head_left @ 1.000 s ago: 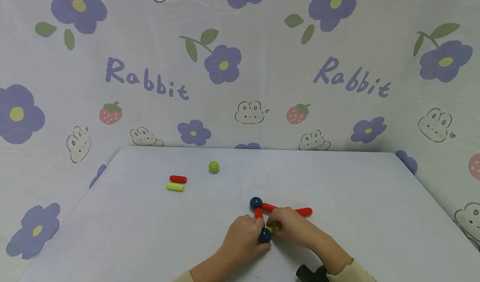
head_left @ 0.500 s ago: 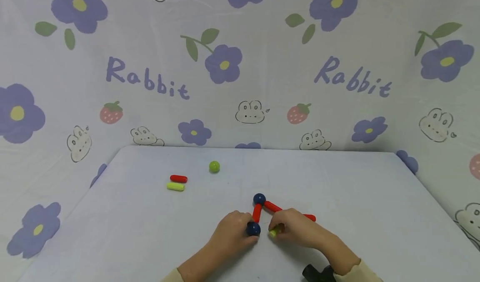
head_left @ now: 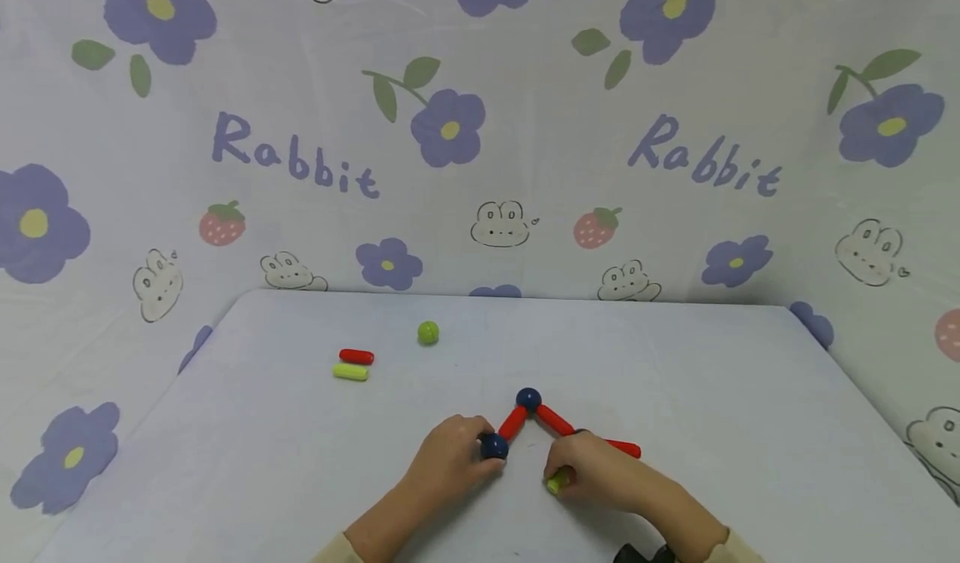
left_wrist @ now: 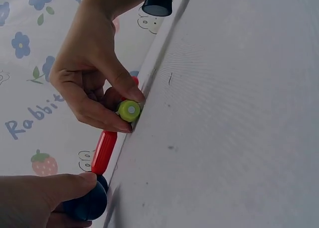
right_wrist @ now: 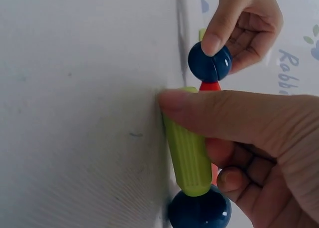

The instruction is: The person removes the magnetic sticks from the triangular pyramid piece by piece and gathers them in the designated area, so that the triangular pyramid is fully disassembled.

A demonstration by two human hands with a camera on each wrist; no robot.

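Observation:
My left hand (head_left: 448, 456) pinches a dark blue ball (head_left: 494, 446) between thumb and fingers. A red rod (head_left: 513, 423) joins it to a second blue ball (head_left: 528, 399) at the top of a bent chain. From there another red rod (head_left: 555, 419) slopes down to a third blue ball (right_wrist: 200, 209), mostly hidden behind my right hand (head_left: 611, 473) in the head view. My right hand pinches a yellow-green rod (right_wrist: 187, 148), whose lower end overlaps that third ball in the right wrist view. A grey disc shows on its other end (left_wrist: 130, 110).
One more red rod (head_left: 624, 447) sticks out beyond my right hand. At the back left lie a loose red rod (head_left: 356, 356), a yellow-green rod (head_left: 350, 372) and a green ball (head_left: 428, 332). The white table (head_left: 247, 446) meets a patterned cloth behind.
My left hand has drawn its blue ball left, away from the yellow-green rod. My right hand has shifted slightly right and nearer with that rod. The angle between the red rods has widened.

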